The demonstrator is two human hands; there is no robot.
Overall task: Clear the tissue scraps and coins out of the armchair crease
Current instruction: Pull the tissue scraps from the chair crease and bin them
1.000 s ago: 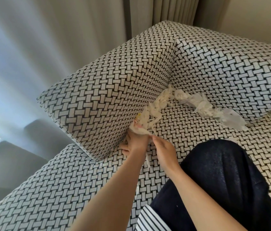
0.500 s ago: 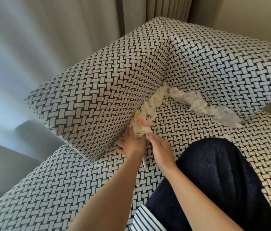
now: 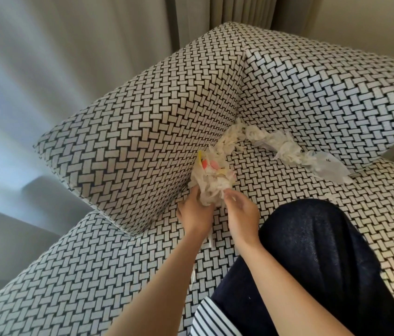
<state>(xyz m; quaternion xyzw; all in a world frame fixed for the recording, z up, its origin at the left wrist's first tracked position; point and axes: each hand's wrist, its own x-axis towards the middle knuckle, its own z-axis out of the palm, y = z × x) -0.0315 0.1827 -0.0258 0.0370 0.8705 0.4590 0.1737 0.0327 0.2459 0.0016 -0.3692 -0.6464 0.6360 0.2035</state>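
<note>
A bunch of white tissue scraps (image 3: pixel 211 180) with pink and yellow bits in it is held up beside the armchair's left arm (image 3: pixel 142 141). My left hand (image 3: pixel 194 212) grips the bunch from below. My right hand (image 3: pixel 239 214) pinches its lower right edge. More tissue scraps (image 3: pixel 230 139) lie along the crease between seat and left arm. Another strip of scraps (image 3: pixel 285 149) runs along the crease under the backrest (image 3: pixel 324 93), ending in a clear plastic piece (image 3: pixel 324 166). I see no coins.
The armchair is covered in a black-and-white woven pattern. My knee in dark trousers (image 3: pixel 312 251) rests on the seat (image 3: pixel 276 185). Grey curtains (image 3: pixel 70 57) hang behind and to the left. A thin scrap (image 3: pixel 209 241) lies on the seat under my wrists.
Both hands have lifted and gathered the tissue into a bigger bunch, drawing more scraps out of the left crease. The camera has moved slightly.
</note>
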